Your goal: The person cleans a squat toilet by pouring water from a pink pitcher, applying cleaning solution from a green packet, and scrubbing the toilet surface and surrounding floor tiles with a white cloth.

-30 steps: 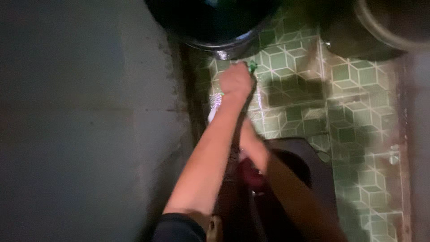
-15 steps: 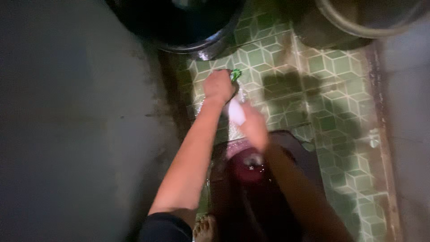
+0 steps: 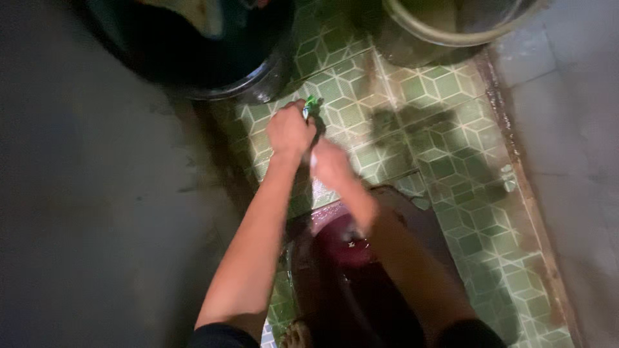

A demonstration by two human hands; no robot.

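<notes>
**tilefan:** so what's in the shot? pretty dim, all I make out is arms

**mopguy:** yeah it's dark. Head view looks straight down at a floor of green tiles (image 3: 451, 161) with a cube pattern. The left hand (image 3: 290, 132) sits a bit above centre, around 11 o'clock from the middle, clenched into a fist around something small and green (image 3: 312, 106) that pokes out at the top of the fist. Too blurry to say what that green thing is

**tilefan:** and the other hand?

**mopguy:** right hand (image 3: 330, 164) is just beside the left one, at its 4 o'clock, basically touching it. There's a pale whitish bit (image 3: 314, 161) at the edge between the two hands, but I can't tell if the right hand is gripping it or just resting there, the fingers are a smear

**tilefan:** what's that dark red blob lower down?

**mopguy:** a dark red basin (image 3: 342, 248) at 6 o'clock from the hands, wet and shiny inside, the right forearm crosses over it. At 12 o'clock, top edge, there's a big black tub (image 3: 213, 71), and at 1 o'clock a pale round bucket (image 3: 438, 35). Plain grey concrete (image 3: 97, 193) fills the whole 9 o'clock side, and a lighter grey strip (image 3: 567, 129) runs down at 3 o'clock. Bare toes (image 3: 298, 335) peek in at the bottom edge
</notes>
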